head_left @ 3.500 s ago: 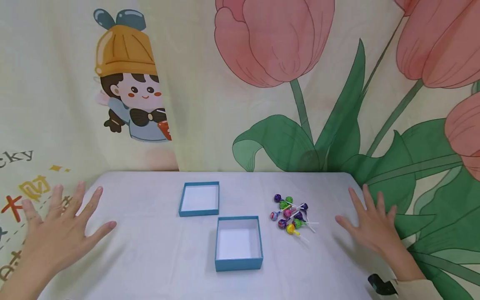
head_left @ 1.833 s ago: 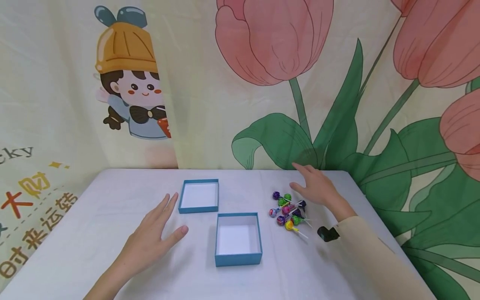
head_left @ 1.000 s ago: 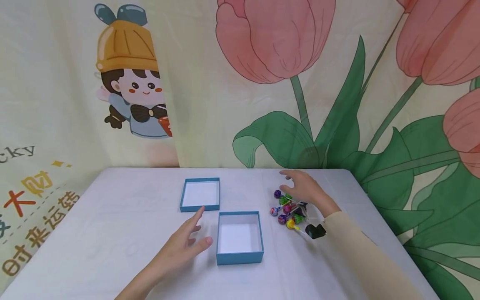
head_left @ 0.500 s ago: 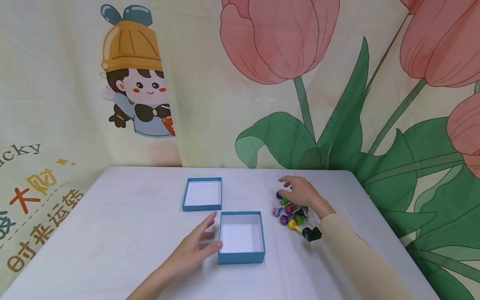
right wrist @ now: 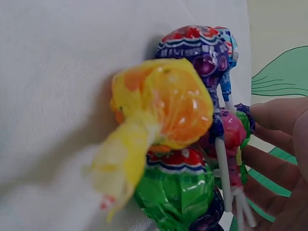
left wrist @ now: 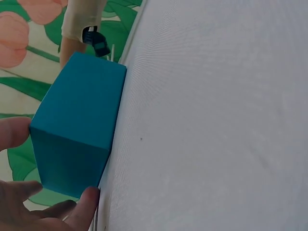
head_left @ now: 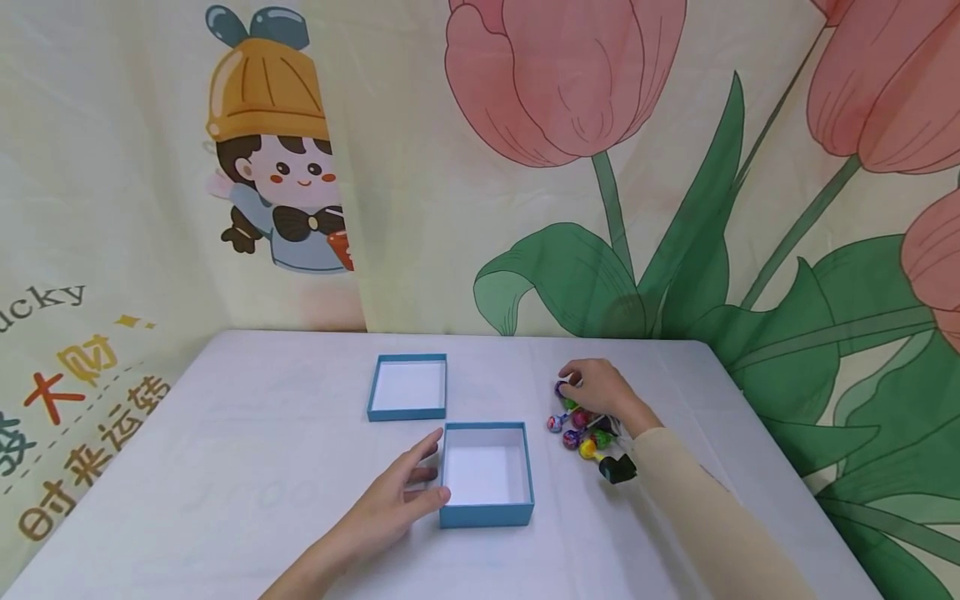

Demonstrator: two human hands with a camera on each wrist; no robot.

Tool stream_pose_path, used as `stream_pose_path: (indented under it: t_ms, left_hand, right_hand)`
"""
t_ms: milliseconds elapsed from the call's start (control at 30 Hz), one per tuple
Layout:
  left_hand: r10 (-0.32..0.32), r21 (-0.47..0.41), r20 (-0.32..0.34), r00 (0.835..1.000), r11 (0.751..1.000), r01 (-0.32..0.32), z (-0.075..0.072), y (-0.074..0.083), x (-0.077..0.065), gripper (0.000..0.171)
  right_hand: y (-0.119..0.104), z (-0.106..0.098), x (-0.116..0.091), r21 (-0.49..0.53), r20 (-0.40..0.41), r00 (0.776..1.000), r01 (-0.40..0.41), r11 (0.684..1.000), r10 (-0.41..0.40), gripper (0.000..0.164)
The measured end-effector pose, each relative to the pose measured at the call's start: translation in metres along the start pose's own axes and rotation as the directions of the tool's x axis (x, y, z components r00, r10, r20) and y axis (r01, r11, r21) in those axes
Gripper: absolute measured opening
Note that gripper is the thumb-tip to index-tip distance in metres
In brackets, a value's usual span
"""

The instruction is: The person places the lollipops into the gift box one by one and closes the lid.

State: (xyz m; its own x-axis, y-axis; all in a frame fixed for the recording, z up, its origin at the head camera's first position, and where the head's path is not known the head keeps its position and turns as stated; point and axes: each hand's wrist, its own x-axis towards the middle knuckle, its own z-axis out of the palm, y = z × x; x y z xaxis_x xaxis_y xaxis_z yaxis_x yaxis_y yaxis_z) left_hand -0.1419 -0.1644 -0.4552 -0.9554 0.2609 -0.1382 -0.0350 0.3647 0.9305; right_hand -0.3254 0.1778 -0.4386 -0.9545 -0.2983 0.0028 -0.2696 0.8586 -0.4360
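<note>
An open teal box (head_left: 486, 515) with a white inside stands at the middle of the table. My left hand (head_left: 393, 500) touches its left wall with the thumb and fingertips, the fingers extended; in the left wrist view the fingers (left wrist: 84, 209) lie along the box's corner. Right of the box is a pile of wrapped lollipops (head_left: 588, 448) in yellow, green, pink, blue and purple. Over the pile's far end, my right hand (head_left: 603, 390) has thumb and index finger curled at a purple lollipop (head_left: 559, 388). In the right wrist view, a yellow lollipop (right wrist: 178, 106) partly blocks that pinch.
A shallow teal lid (head_left: 408, 413), white inside, lies behind the box to the left. White cloth covers the table (head_left: 262, 450). A printed curtain (head_left: 405, 167) with tulips and a cartoon figure hangs behind the table's far edge.
My left hand has come in from the left and now touches the box. My right hand has moved left to the pile, its thumb and index finger closing at the purple lollipop.
</note>
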Motion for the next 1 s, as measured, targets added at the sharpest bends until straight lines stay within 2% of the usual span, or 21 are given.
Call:
stream_pose_path:
  t_ms: [233, 567, 1000]
  left_hand:
    - [0.051, -0.023, 0.043, 0.998, 0.998, -0.050, -0.0017, -0.0038, 0.0006, 0.080]
    - [0.084, -0.042, 0.094, 0.992, 0.996, -0.080, -0.0053, -0.0073, 0.0012, 0.082]
    - [0.078, -0.041, 0.103, 0.992, 0.996, -0.074, -0.0058, -0.0081, 0.0018, 0.082]
  right_hand:
    - [-0.0004, 0.0042, 0.0017, 0.004, 0.018, 0.999, -0.029, 1.000, 0.029, 0.027]
    - [-0.0023, 0.0056, 0.0042, 0.006, 0.019, 0.999, -0.028, 1.000, 0.028, 0.021]
    - [-0.0069, -0.0019, 0.0012, 0.050, -0.016, 1.000, 0.026, 0.998, -0.025, 0.021]
